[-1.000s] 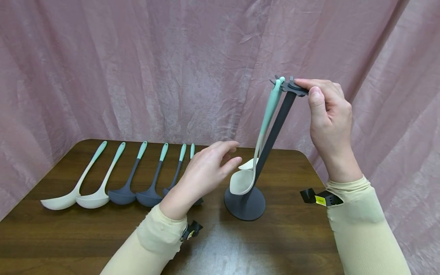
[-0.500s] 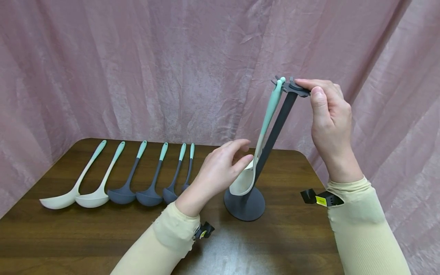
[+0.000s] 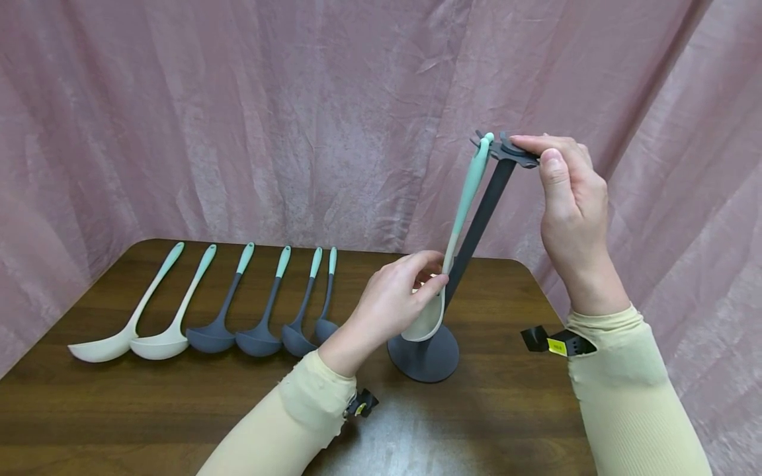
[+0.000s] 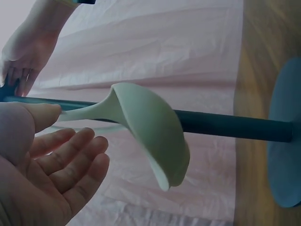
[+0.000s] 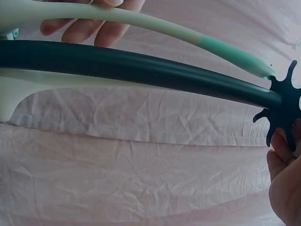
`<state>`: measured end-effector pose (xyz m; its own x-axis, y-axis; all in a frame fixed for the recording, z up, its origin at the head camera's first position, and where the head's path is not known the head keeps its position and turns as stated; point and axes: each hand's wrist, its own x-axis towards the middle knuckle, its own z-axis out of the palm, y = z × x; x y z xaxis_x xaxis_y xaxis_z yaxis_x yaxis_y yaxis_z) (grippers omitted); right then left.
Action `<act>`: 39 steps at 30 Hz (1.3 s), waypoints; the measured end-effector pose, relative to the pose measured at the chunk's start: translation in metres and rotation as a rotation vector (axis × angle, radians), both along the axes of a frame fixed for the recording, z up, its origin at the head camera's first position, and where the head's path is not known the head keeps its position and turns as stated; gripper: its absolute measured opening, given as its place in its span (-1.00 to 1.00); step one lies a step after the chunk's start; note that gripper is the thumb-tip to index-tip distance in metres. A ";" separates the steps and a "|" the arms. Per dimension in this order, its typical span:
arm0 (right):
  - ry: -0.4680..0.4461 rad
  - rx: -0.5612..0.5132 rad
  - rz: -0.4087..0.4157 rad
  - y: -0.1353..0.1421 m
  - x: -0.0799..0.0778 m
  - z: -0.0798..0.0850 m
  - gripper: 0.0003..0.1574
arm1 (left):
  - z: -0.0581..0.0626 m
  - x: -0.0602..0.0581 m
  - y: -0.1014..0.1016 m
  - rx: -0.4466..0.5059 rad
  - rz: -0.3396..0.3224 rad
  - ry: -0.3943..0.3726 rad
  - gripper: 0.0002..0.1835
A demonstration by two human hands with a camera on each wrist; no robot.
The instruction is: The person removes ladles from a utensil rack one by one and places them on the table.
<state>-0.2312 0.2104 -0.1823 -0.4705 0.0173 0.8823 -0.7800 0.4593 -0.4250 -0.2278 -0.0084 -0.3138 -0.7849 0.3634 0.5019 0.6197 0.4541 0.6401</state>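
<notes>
A dark utensil stand (image 3: 481,225) with a round base rises right of centre, its top carrying a ring of hooks (image 5: 285,99). From one hook hangs a cream ladle (image 3: 468,188) with a mint handle; its bowl fills the middle of the left wrist view. My left hand (image 3: 389,297) pinches this ladle's neck just above the bowl, thumb in front and fingers behind. My right hand (image 3: 574,208) grips the hooked top of the stand. In the right wrist view, a second pale utensil (image 5: 23,89) shows past the pole; in the head view it is mostly hidden.
Left of the stand, a row of mint-handled ladles lies on the wooden table (image 3: 149,410): two cream ones (image 3: 163,346) at the far left, then several dark grey ones (image 3: 258,342). A pink curtain (image 3: 333,119) hangs behind the table.
My left hand has moved right to the hanging ladle and taken hold of its neck, uncovering the rightmost grey ladle. My right hand has stayed on the stand's top.
</notes>
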 end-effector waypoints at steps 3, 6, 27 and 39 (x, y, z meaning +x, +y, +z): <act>-0.008 -0.009 0.018 -0.002 0.003 0.001 -0.54 | -0.002 0.000 0.002 0.005 0.004 0.020 -0.70; -0.012 -0.017 0.050 -0.003 0.003 0.002 -0.53 | -0.002 0.000 0.003 0.017 0.001 0.031 -0.71; 0.055 -0.006 -0.137 -0.003 0.009 0.002 -0.62 | 0.001 0.003 0.001 0.044 0.032 0.052 -0.95; 0.147 0.161 -0.377 -0.026 0.023 0.001 -0.60 | 0.001 0.004 -0.002 0.038 0.037 0.066 -0.96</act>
